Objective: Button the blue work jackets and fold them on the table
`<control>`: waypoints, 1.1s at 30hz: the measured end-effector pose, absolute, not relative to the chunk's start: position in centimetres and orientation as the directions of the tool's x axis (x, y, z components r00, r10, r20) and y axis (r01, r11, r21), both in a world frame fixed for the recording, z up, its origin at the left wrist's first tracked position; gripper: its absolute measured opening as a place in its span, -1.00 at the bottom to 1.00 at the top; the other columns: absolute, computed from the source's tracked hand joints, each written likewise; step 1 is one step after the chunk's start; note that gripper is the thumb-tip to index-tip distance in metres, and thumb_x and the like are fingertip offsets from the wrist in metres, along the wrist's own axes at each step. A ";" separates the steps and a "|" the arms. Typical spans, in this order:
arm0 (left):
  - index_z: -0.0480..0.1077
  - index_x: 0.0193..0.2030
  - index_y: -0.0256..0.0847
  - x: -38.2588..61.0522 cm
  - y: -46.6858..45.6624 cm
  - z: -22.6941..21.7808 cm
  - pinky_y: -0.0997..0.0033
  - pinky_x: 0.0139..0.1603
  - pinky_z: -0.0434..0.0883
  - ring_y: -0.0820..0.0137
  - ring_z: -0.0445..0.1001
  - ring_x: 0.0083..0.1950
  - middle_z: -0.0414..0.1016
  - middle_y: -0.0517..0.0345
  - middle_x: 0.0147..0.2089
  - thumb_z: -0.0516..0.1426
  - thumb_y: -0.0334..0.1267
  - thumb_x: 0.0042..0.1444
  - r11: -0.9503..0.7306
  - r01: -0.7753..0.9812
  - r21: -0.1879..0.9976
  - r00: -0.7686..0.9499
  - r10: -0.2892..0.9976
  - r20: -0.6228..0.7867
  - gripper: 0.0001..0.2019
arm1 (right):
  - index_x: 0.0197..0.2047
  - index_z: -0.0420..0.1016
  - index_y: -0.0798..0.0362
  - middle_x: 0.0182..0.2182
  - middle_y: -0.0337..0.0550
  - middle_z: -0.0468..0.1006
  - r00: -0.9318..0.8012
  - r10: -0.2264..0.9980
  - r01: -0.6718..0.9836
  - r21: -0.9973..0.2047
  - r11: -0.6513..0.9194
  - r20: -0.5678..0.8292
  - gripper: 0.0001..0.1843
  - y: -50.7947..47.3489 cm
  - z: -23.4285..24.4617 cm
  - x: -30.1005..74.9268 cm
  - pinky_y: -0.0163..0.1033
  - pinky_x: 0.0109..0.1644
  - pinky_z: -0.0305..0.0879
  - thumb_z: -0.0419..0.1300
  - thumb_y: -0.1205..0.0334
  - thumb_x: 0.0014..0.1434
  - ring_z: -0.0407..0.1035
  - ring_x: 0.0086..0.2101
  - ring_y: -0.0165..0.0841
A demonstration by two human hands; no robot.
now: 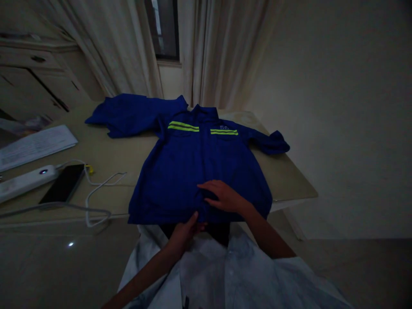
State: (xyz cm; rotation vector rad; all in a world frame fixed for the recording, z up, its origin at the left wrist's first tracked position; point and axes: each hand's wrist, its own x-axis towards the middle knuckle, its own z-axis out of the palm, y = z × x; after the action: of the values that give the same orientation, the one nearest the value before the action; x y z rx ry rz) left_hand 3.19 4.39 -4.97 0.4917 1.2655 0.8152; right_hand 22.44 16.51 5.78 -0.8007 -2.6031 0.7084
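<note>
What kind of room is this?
Probably a room in someone's home: there are long curtains by the window, a cabinet in the corner, and a table with a blue jacket spread on it.

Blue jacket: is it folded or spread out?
Spread out: the blue jacket lies front up across the table, its sleeves reaching out to both sides and the chest stripes showing.
</note>
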 end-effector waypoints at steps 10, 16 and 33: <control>0.65 -0.37 -0.29 2.8 4.4 -3.1 0.28 -0.33 0.47 0.16 0.59 -0.34 0.63 -0.13 -0.43 0.16 0.58 -0.14 0.566 -0.073 0.821 0.065 0.825 -0.562 -0.18 | -0.02 0.61 0.02 -0.42 -0.19 0.54 -0.565 0.787 0.633 -0.481 0.606 0.249 -0.77 11.8 5.7 25.2 -0.09 0.00 0.25 0.30 0.09 0.35 0.42 -0.26 -0.23; 0.64 -0.31 -0.28 3.8 4.6 -3.7 0.27 -0.25 0.49 0.16 0.61 -0.27 0.68 -0.15 -0.33 0.28 0.50 -0.21 0.512 -0.092 0.854 0.100 0.858 -0.503 -0.24 | 0.19 0.49 0.00 -0.04 -0.01 0.59 -0.722 0.680 0.656 -0.185 0.732 0.132 -0.66 11.8 6.5 22.3 -0.05 0.08 0.18 0.24 0.27 0.36 0.38 -0.02 -0.15; 0.63 -0.33 -0.15 4.4 2.9 -4.5 0.13 -0.03 0.46 0.03 0.62 -0.13 0.67 -0.08 -0.27 0.03 0.46 0.13 0.348 0.160 0.924 0.098 0.926 -0.366 -0.31 | 0.11 0.44 0.07 -0.02 -0.01 0.56 -0.807 0.587 0.587 0.012 0.809 -0.062 -0.64 19.7 6.7 19.3 -0.14 0.05 0.22 0.21 0.40 0.25 0.41 -0.02 -0.18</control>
State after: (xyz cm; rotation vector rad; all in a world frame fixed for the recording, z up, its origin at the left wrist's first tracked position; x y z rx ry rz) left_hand 4.37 2.89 -4.46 1.0872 1.3667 0.7767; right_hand 19.31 19.67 6.65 -0.9900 -3.0469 0.0128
